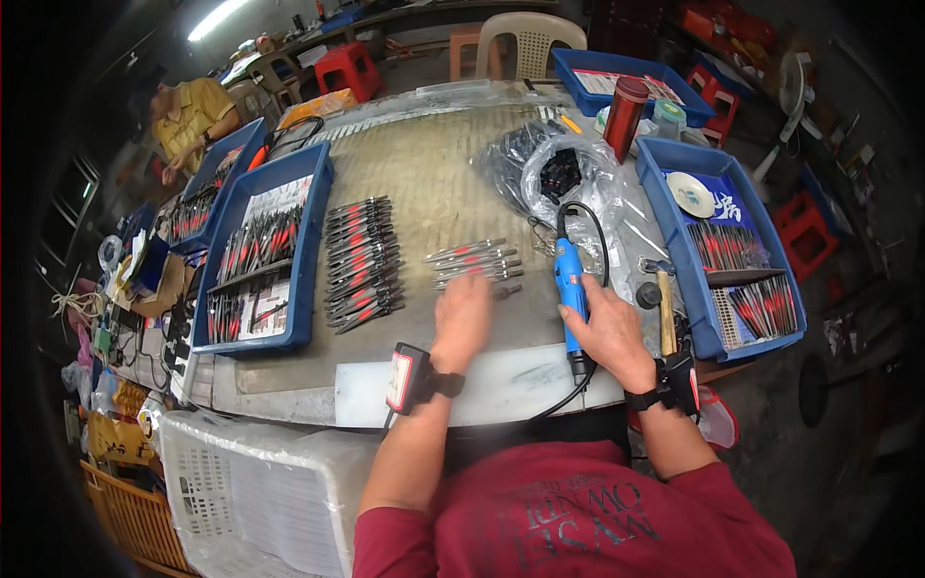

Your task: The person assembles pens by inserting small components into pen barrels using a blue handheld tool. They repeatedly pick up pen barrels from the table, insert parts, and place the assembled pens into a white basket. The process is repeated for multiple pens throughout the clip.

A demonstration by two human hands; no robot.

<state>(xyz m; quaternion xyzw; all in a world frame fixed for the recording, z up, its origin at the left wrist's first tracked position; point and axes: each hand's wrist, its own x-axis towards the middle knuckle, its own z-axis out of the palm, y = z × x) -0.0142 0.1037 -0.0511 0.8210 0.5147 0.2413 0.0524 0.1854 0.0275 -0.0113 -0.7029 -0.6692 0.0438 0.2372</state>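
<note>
In my right hand (612, 326) is a blue electric screwdriver (568, 270), standing nearly upright with a black cord looping from its top. The fingers are wrapped around its lower body. My left hand (464, 310) is at the near end of a small row of slim silver metal pieces with red middles (472, 258). It is slightly blurred and its fingertips are hidden, so a hold on one of the pieces cannot be made out. To the left lies a longer row of similar dark pieces with red middles (361, 260). Both wrists carry black straps with small boxes.
Blue trays of such pieces stand at left (313, 241) and right (646, 183). A hammer (666, 313) lies right of the screwdriver. Behind it sits a clear plastic bag (525, 159). A red cylinder (626, 116) stands farther back. A white crate (202, 482) is below the table edge.
</note>
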